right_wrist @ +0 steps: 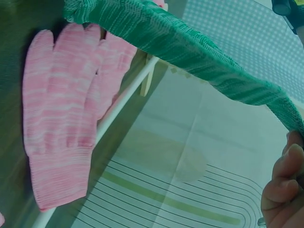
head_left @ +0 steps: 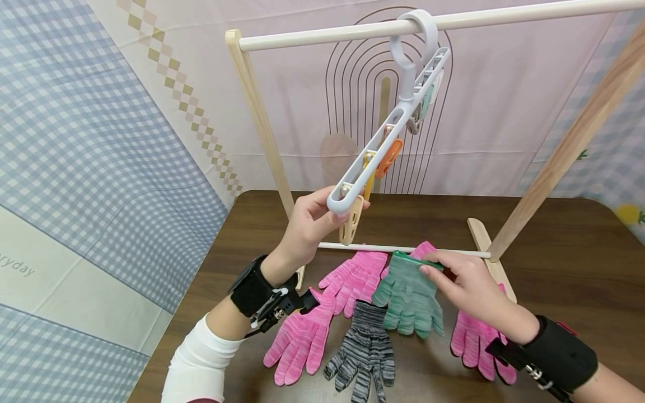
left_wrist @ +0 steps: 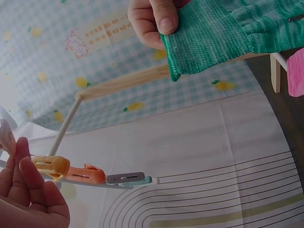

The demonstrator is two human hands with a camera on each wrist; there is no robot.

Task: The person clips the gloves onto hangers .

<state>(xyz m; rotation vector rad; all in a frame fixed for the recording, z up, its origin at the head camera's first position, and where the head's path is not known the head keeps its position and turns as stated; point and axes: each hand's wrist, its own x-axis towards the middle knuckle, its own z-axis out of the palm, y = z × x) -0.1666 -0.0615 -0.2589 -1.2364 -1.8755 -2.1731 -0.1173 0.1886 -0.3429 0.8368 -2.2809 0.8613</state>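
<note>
A pale blue clip hanger (head_left: 398, 115) hangs by its hook from the rack's rail, tilted toward me. At its near end my left hand (head_left: 304, 229) pinches a beige clothespin (head_left: 351, 221), thumb in front and fingers behind. Yellow (head_left: 369, 176) and orange (head_left: 389, 158) clothespins sit further along the hanger, and a grey clothespin (left_wrist: 125, 177) shows in the left wrist view. My right hand (head_left: 471, 285) grips a green knit glove (head_left: 410, 296) by its cuff, below and right of the hanger, fingers of the glove drooping.
Pink gloves (head_left: 304, 338) lie on the brown table (head_left: 564, 268), along with a black-and-grey striped glove (head_left: 365, 347). Another pink glove (head_left: 473, 341) is partly under my right wrist. The wooden rack's rail (head_left: 322, 37), posts and low white bar (head_left: 453, 253) surround the hanger.
</note>
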